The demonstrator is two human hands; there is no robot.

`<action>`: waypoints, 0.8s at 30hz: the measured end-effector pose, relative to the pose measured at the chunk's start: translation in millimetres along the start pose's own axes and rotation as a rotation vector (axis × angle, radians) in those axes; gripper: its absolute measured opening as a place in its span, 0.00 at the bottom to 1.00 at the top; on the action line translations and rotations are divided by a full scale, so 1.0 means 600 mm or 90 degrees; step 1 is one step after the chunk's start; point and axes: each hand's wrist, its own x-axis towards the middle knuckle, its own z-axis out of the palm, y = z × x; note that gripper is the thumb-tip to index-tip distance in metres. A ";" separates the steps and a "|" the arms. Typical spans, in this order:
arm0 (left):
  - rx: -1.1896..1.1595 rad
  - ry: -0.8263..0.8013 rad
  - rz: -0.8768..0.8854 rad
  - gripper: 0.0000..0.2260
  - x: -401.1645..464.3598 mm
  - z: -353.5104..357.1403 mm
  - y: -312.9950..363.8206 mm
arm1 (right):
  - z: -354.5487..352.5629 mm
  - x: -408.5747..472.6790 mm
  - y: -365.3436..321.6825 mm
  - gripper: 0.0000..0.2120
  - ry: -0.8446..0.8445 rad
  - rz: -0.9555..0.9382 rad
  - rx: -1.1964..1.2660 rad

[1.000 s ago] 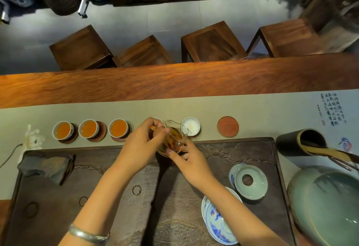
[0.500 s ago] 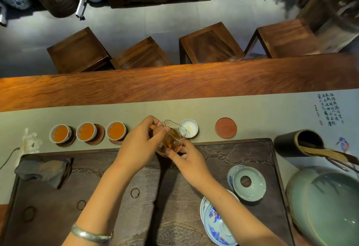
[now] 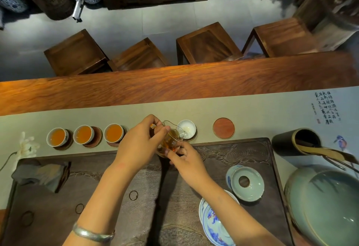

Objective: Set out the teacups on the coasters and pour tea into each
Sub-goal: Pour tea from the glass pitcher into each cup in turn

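Teacups: three filled (image 3: 85, 135) sat on coasters at left. The left hand (image 3: 140, 144) gripped a glass pitcher (image 3: 171, 140), fingers closed, tipped toward an empty white cup (image 3: 186, 131); the right hand's (image 3: 184, 160) fingertips steadied its base.

The counter (image 3: 174, 82) is polished, glossy wood under a matt cloth runner (image 3: 252, 113); the carved tray (image 3: 242, 152) looks dark and rough. The pitcher (image 3: 171, 138) is clear glass — teacups (image 3: 186, 131) glazed, shiny porcelain — the bracelet (image 3: 93, 234) dull metal.
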 end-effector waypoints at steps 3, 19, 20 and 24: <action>0.009 0.003 -0.004 0.10 0.002 0.000 0.002 | 0.000 0.001 -0.003 0.24 -0.001 0.005 0.017; 0.034 0.003 0.009 0.10 0.012 -0.002 0.014 | -0.005 0.004 -0.014 0.20 -0.003 -0.012 0.041; 0.039 0.004 0.010 0.10 0.012 -0.002 0.015 | -0.005 0.004 -0.013 0.20 -0.003 -0.013 0.042; 0.050 0.008 0.013 0.11 0.013 -0.003 0.017 | -0.004 0.006 -0.012 0.20 0.000 -0.014 0.044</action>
